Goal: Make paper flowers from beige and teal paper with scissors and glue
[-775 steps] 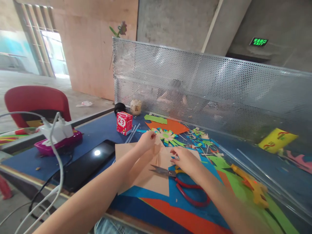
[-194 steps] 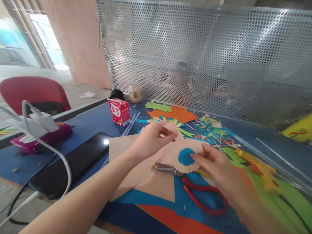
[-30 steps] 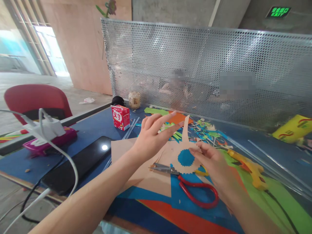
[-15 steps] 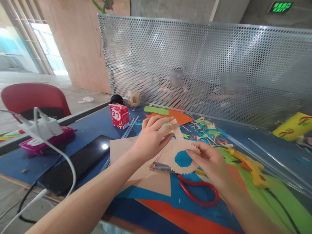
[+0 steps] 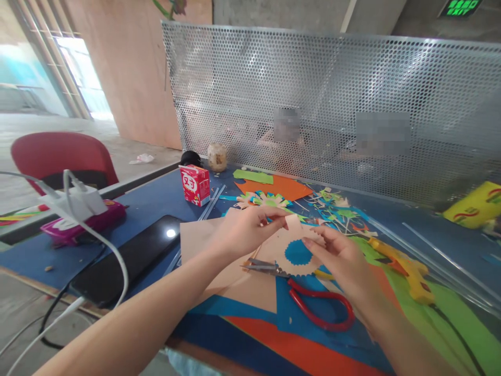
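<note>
My left hand (image 5: 243,231) pinches the upper edge of a tan paper piece (image 5: 274,245) that has a scalloped round hole showing blue (image 5: 297,252). My right hand (image 5: 340,257) grips the same tan paper at its right side, thumb and fingers on the rim by the hole. Both hands hold it just above the blue table. Red-handled scissors (image 5: 313,303) lie under the paper, blades pointing left. A larger tan sheet (image 5: 203,245) rests beneath my left wrist.
A flower cut-out (image 5: 263,199) and paper scraps (image 5: 336,214) lie behind the hands. A yellow glue gun (image 5: 407,266) is at right, a red carton (image 5: 194,184), a black phone (image 5: 129,258), a charger with cable (image 5: 78,203) at left. A perforated metal screen (image 5: 332,104) backs the table; people sit behind it.
My left hand's fingers, spread a second ago, have closed on the tan paper, and its raised pointed strip has come down flat. My right hand stays at the hole's rim.
</note>
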`<state>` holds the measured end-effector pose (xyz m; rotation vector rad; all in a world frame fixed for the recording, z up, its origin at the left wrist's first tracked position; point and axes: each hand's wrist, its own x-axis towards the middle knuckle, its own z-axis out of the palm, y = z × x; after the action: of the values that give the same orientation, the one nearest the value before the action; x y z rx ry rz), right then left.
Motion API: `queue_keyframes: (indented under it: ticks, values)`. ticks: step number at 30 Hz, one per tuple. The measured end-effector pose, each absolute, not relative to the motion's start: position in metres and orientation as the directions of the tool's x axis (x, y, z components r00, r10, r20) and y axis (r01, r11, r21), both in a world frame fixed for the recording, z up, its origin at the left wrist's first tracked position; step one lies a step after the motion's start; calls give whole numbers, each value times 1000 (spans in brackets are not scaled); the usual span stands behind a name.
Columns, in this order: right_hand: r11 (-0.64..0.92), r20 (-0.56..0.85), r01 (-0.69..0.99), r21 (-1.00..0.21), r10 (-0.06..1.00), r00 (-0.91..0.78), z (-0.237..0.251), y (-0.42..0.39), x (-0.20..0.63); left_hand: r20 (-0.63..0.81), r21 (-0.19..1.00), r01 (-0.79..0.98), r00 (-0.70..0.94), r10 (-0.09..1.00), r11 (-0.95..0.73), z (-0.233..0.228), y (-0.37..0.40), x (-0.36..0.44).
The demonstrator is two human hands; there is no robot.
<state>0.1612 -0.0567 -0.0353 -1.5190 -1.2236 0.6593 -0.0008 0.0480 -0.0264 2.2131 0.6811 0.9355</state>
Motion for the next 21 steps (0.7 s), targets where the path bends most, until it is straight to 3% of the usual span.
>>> queue_keyframes:
  ticks: [10,21]
  values:
    - [12,202,436,-900,897,392,-32,-59,158,343,815,150,654,674,-560,-28,51,-1]
    - [13,216,478,-878,903,371,-35,-57,161,230,838,199,716,659,-508,-29,52,-1]
